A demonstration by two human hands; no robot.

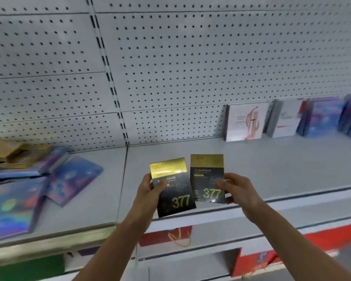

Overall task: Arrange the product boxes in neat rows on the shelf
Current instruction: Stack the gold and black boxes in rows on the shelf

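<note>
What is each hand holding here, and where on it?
The left hand grips one black-and-gold 377 box by its left edge. The right hand pinches a second black-and-gold box at its right edge.

Black-and-gold boxes (190, 183), grey pegboard (190, 57)

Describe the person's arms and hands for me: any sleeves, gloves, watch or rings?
Both forearms are bare as far as the frame shows; no sleeve edge appears. The left hand and right hand are ungloved. No watch, bracelet or ring is visible, though blur could hide something small.
</note>
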